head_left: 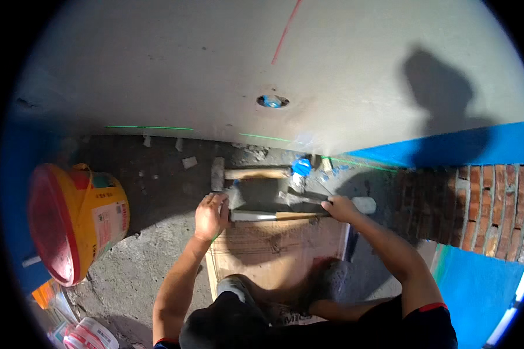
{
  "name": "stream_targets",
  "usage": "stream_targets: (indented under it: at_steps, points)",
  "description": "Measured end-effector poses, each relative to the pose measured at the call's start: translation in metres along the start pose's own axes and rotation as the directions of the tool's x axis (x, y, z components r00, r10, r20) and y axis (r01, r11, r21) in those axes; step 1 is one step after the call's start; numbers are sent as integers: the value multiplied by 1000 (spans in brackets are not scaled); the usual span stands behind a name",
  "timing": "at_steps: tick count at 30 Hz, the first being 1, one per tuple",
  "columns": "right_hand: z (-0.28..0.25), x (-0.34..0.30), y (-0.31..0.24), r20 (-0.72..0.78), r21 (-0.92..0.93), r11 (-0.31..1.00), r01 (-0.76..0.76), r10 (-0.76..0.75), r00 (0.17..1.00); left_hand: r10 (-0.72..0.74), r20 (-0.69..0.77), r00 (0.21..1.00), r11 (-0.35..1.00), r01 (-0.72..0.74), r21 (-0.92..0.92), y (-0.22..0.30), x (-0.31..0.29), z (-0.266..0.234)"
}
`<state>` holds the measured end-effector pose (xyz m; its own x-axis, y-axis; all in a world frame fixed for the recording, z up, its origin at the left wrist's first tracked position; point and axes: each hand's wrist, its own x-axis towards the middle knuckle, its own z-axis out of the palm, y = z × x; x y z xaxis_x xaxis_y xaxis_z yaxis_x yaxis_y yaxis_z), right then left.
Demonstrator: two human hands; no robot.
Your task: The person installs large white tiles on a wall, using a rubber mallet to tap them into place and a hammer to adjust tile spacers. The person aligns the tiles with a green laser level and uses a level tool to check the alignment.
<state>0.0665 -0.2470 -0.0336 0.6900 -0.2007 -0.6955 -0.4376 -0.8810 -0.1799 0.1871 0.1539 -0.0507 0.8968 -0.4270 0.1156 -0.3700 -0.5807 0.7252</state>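
Observation:
My left hand (211, 217) is closed, its fingers curled at the left end of a flat metal blade (253, 216); what they grip is hidden. A wooden handle (300, 216) continues that blade along the far edge of the cardboard (273, 238). My right hand (340, 208) closes round a thin grey tool (303, 199), whose pale tip points left. Beyond both hands lies a hammer (256, 173) with a wooden handle and a blocky grey head. Near the handle's right end is a blue-topped object (301, 167). A dark grey patch lies between hammer and blade; its kind is unclear.
A large yellow bucket (108, 212) with a red rim leans at the left. A white rounded object (364, 205) lies right of my right hand. The wall (215, 75) has a round hole with blue inside. Exposed bricks (477, 203) are at right, small debris (189, 162) beyond.

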Motion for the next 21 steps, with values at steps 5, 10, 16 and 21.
stream_targets:
  at_steps: [5,10,16,21]
  points:
    - [19,-6,-19,-114,-119,992,-38,24,993,-61,-103,993,996,54,-69,15,-19,39]
    - [36,17,21,-38,-273,962,-5,-5,999,11,27,1000,977,-5,-212,45,-6,66]
    - [18,-9,-19,-185,-362,905,226,-307,934,200,27,979,964,-201,171,16,22,51]
    - [-3,-31,-24,-301,-312,876,367,-457,837,178,285,942,850,-293,437,-23,56,68]
